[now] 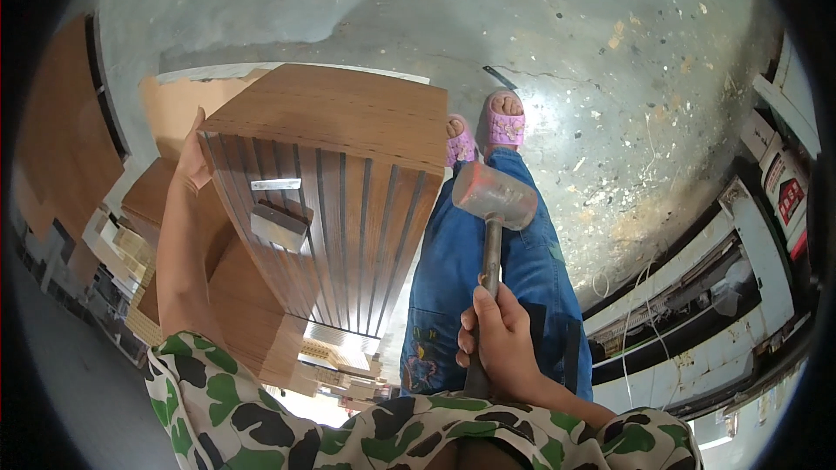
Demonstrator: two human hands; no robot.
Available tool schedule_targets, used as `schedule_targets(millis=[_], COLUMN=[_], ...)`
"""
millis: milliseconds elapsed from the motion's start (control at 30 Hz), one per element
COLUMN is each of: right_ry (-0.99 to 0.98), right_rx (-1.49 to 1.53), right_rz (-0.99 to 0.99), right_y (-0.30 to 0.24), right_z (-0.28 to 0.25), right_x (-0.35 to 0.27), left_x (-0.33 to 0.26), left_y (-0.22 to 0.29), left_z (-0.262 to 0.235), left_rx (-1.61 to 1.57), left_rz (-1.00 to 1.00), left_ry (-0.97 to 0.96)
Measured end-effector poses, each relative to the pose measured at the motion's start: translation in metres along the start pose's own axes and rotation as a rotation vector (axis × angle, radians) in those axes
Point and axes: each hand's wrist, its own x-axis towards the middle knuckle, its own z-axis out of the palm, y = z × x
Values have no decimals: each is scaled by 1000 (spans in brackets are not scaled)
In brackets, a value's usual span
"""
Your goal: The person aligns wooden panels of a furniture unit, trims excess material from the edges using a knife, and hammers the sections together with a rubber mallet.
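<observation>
My right hand (498, 335) is closed round the handle of a mallet (496, 198) in front of my legs. Its thick, pale head has reddish smears and points away from me. Left of it stands a brown wood-grain cabinet (326, 109) with a dark-grooved slatted face. My left hand (195, 157) grips the cabinet's far left edge, some fingers hidden behind the side. On the slatted face lie a small silver metal strip (276, 184) and a grey block-like piece (280, 224). The mallet head is apart from the cabinet.
Brown panels (235, 283) stand beside and below the cabinet, and a large board (65, 122) is at the far left. Cardboard (196, 104) lies behind the cabinet. On the right is a worn white metal frame (688, 322) with loose white cord. The concrete floor (601, 43) is paint-spotted.
</observation>
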Motion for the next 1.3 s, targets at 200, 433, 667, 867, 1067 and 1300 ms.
schedule_targets(millis=[200, 433, 667, 867, 1067, 1300], right_ry=[-62, -33, -97, -73, -25, 136], right_rx=[-49, -18, -42, -32, -40, -325], right_rz=[-22, -41, -41, -30, -56, -249], right_y=[10, 7, 7, 3, -3, -68], right_z=[-4, -8, -7, -8, -23, -104], right_x=[25, 41, 50, 56, 67, 190], left_x=[-1, -3, -6, -3, -2, -20], left_y=[2, 1, 2, 3, 0, -18], left_z=[-3, -1, -4, 1, -1, 13], left_rx=[6, -10, 6, -4, -4, 12], left_rz=[-42, -31, -44, -33, -25, 273], left_ry=[-23, 29, -36, -31, 6, 478])
